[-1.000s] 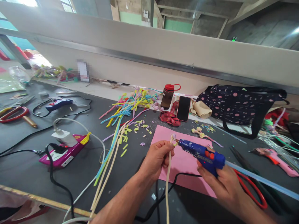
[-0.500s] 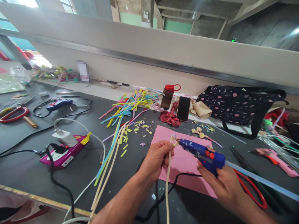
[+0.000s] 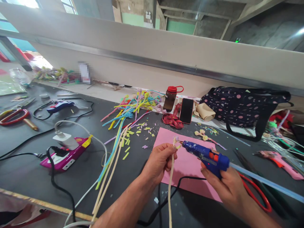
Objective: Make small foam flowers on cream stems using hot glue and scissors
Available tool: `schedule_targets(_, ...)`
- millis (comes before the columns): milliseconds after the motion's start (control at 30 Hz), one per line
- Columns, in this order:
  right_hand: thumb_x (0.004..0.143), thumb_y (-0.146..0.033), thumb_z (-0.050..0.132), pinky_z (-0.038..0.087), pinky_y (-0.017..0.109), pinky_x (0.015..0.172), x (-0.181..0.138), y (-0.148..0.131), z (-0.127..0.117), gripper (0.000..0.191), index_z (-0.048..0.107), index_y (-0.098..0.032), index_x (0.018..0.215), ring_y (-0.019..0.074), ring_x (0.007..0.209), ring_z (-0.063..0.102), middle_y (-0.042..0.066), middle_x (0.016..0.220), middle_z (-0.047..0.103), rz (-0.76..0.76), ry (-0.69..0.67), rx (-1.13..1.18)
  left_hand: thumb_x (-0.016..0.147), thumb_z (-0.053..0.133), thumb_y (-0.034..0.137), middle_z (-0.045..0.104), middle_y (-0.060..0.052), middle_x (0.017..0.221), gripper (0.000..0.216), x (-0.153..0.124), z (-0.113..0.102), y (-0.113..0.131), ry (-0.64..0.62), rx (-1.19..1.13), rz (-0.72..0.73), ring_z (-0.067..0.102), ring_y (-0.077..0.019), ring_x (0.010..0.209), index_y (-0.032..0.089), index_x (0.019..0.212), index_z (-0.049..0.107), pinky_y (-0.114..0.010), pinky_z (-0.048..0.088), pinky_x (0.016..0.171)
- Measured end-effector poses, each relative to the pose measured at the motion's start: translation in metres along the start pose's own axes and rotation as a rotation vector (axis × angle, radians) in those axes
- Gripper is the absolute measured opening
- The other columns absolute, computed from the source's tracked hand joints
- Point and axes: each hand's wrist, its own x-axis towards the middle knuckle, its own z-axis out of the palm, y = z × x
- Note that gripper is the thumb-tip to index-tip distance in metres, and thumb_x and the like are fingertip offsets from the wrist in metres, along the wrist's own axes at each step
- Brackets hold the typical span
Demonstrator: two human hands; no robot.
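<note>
My left hand [image 3: 161, 160] pinches a long cream-coloured fuzzy stem [image 3: 170, 193] close to its top, where a small pale lilac piece sits. A short yellow-green bit shows beside the fingertips. Wrapped round the handle of a blue glue gun [image 3: 204, 156] is my right hand [image 3: 225, 186]. The gun's nozzle points left and is at the stem's top; whether it touches cannot be made out. A clear glue stick [image 3: 266, 182] juts from the gun's back. Under both hands lies a pink sheet [image 3: 187, 167].
Fuzzy stems [image 3: 135, 106] and cut bits lie left of the sheet. Behind are a bottle [image 3: 170, 98], a phone [image 3: 186, 110] and a dark bag [image 3: 242, 109]. Red-handled scissors [image 3: 257, 193] lie right. A power strip [image 3: 68, 156] with cords sits left, near another glue gun [image 3: 60, 106].
Almost nothing differs. The glue gun's nozzle and the stem stay in nearly the same place, with both hands holding as before.
</note>
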Motion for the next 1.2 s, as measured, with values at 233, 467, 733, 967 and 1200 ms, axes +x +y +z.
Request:
schedule_targets(233,0.086,-0.038,0.05,0.05,0.035,0.079,-0.001,0.0,-0.002,0.022,0.059,-0.02,0.095,0.0246,0.086,0.064,0.008,0.092,0.067,-0.007,-0.021,-0.007,0.074,0.062,0.029,0.043,0.007,0.044,0.025,-0.001,0.001,0.0,0.007,-0.005,-0.011,0.028,0.0001,0.03,0.014,0.058,0.051,-0.013,0.017,0.031)
schedule_targets(467,0.086,-0.039,0.05,0.049,0.035,0.081,0.0,-0.003,-0.003,0.025,0.059,-0.018,0.097,0.0236,0.084,0.063,0.008,0.092,0.066,0.028,-0.003,0.017,0.075,0.06,0.027,0.044,0.006,0.044,0.024,-0.002,0.001,0.001,0.016,-0.005,-0.018,0.028,0.0002,0.03,0.014,0.057,0.051,-0.014,0.018,0.031)
schedule_targets(733,0.086,-0.037,0.05,0.05,0.03,0.077,-0.001,-0.005,-0.008,0.023,0.061,-0.02,0.098,0.021,0.081,0.062,0.004,0.086,0.066,0.029,-0.041,0.087,0.074,0.061,0.029,0.042,0.007,0.043,0.024,-0.001,0.001,0.001,0.011,-0.001,-0.012,0.028,-0.0001,0.03,0.015,0.058,0.051,-0.014,0.017,0.031)
schedule_targets(967,0.079,-0.042,0.057,0.046,0.026,0.056,0.008,0.003,-0.009,0.024,0.063,-0.019,0.086,0.0174,0.065,0.057,0.004,0.076,0.063,0.352,0.111,0.44,0.071,0.062,0.028,0.041,0.007,0.042,0.024,-0.001,-0.001,0.003,0.03,-0.04,0.002,0.027,-0.0001,0.031,0.014,0.056,0.051,-0.014,0.016,0.032)
schedule_targets(1200,0.07,-0.043,0.068,0.035,0.02,0.042,0.03,0.032,0.017,0.031,0.055,-0.018,0.08,0.0094,0.046,0.047,-0.004,0.056,0.052,0.669,-0.002,0.802,0.075,0.06,0.028,0.048,0.005,0.05,0.022,-0.004,-0.003,0.009,0.011,-0.107,0.098,0.031,0.0005,0.033,0.014,0.061,0.051,-0.013,0.016,0.033)
